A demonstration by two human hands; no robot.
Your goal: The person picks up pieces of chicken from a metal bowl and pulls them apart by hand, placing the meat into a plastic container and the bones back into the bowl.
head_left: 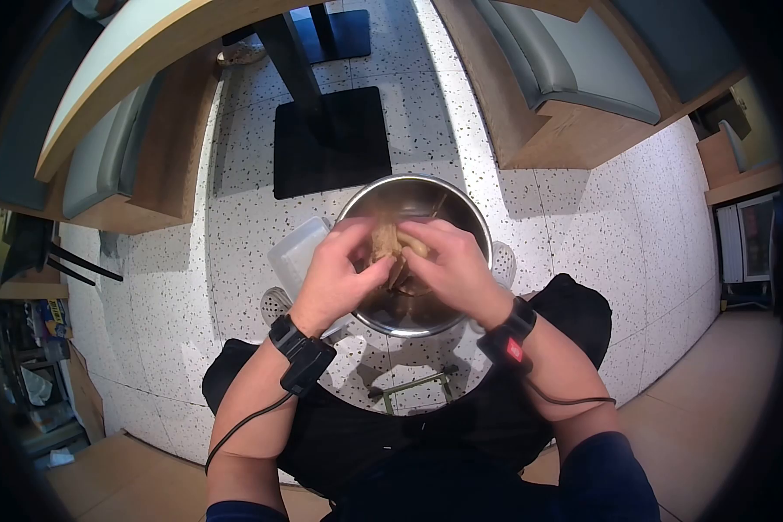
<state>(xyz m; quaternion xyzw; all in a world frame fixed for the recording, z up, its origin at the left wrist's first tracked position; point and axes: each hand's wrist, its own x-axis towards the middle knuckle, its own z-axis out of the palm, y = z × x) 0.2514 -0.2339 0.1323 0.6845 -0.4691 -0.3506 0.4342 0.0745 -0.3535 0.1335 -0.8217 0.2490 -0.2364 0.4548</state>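
Over a round stainless steel bowl (477, 209) on the floor, both hands are brought together. My left hand (339, 265) has its fingers closed around a pale yellowish-tan, lumpy piece of what looks like food (387, 242); its kind is hard to make out. My right hand (451, 261) grips the same piece from the other side, thumb and fingers curled in. Motion blurs the fingertips a little. Some dark, glossy stuff shows inside the bowl beneath the hands, partly hidden by them. Left of the bowl, partly behind my left hand, is a white plastic tub (300, 248).
My light perforated shoes (275, 303) flank the bowl. A small green metal frame (418, 393) is close to my legs. Ahead stands a table on a black base plate (332, 143), between padded benches (600, 83). Shelves with items (39, 365) line the far left.
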